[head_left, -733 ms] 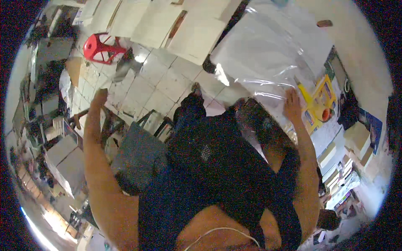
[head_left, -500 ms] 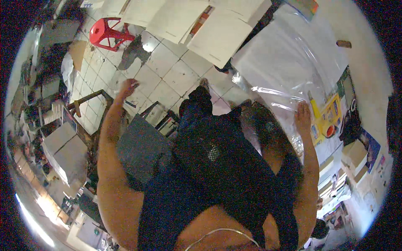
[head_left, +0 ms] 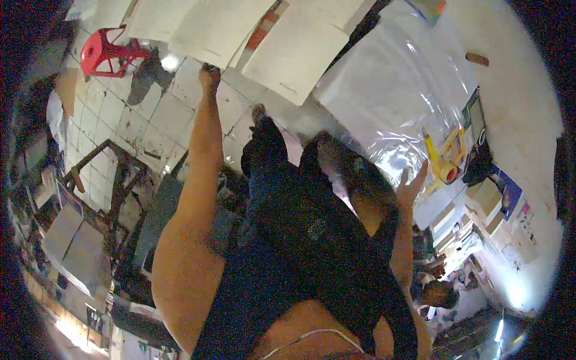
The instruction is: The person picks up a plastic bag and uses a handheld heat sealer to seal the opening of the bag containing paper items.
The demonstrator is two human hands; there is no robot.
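My left hand (head_left: 210, 76) reaches far forward to the near edge of a cream flat sheet (head_left: 219, 30). Its fingers are dark and bunched at that edge, so whether they grip it cannot be made out. On the right, my right hand (head_left: 411, 187) is raised with fingers spread and nothing in them. It is by the crinkled near edge of a clear plastic sheet (head_left: 384, 90). Just beyond it lies a yellow tool (head_left: 445, 171) with a round red part, next to a yellow handle (head_left: 429, 144).
A red plastic stool (head_left: 99, 53) stands on the tiled floor (head_left: 159, 126) at far left. Dark metal frames (head_left: 111, 174) and stacked grey boards (head_left: 78, 246) fill the left side. Another person (head_left: 438, 294) is at lower right. A small brown block (head_left: 477, 59) lies far right.
My left hand has swung forward and right to the cream sheet's edge. My right hand has come off the plastic, back toward me, with fingers now spread. The whole view has shifted.
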